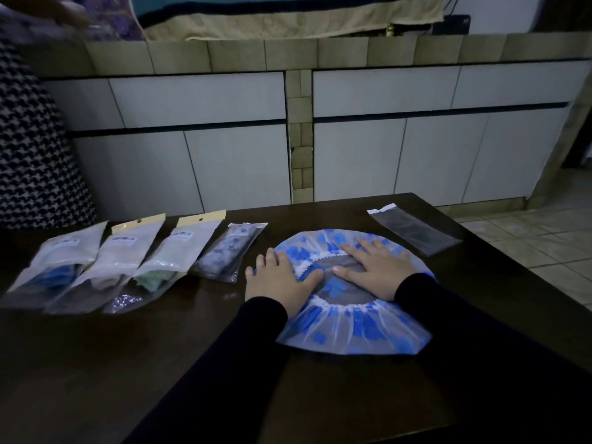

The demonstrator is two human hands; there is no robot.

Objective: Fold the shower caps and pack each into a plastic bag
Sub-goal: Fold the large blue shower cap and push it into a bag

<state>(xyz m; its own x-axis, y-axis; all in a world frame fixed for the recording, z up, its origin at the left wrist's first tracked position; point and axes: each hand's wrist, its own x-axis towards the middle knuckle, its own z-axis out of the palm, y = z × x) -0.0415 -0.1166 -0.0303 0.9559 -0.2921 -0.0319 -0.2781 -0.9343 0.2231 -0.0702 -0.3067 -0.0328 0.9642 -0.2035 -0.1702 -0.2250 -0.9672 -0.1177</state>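
Note:
A round shower cap (358, 331), clear with blue flowers and a white elastic rim, lies spread flat on the dark table (96, 363), opening upward. My left hand (278, 280) presses flat on its left edge with straight fingers. My right hand (374, 267) lies flat across the cap's middle and far side. An empty clear plastic bag (416, 230) with a white strip rests on the table to the far right of the cap. A packed bag (229, 251) holding a folded blue-patterned cap lies just left of the cap.
Three larger pouches (128, 261) with tan header cards lie in a row on the table's left side. A person in a houndstooth garment (28, 155) stands at the far left. White cabinet doors (416, 139) and a tiled counter run behind the table.

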